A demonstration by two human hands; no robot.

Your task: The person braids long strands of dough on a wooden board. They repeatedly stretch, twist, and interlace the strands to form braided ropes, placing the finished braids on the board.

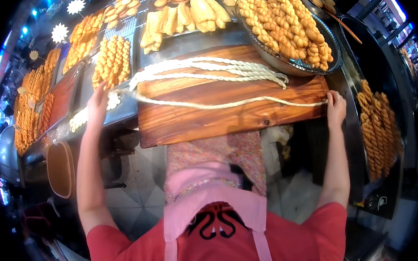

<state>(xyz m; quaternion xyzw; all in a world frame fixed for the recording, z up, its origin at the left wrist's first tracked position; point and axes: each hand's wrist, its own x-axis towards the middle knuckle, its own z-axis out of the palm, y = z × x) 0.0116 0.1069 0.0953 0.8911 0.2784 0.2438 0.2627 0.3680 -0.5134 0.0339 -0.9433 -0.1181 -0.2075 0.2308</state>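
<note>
A long thin rope of pale dough [229,104] stretches across a wooden board [195,127], sagging slightly in the middle. My right hand [336,109] is closed on its right end, at the board's right edge. My left hand [97,105], past the board's left edge, has its fingers pinched at the rope's other end, which is blurred there. Behind the rope, several raw twisted dough strands [213,68] lie side by side along the back of the board. Small pale dough pieces [79,118] lie on the metal counter around my left hand.
A wire basket [337,54] heaped with fried dough twists [287,27] overlaps the board's back right corner. Fried dough sticks [187,19] and round pastries [123,9] fill trays at the back. More twists stand left [111,62] and right [379,131]. A brown stool [61,169] is below left.
</note>
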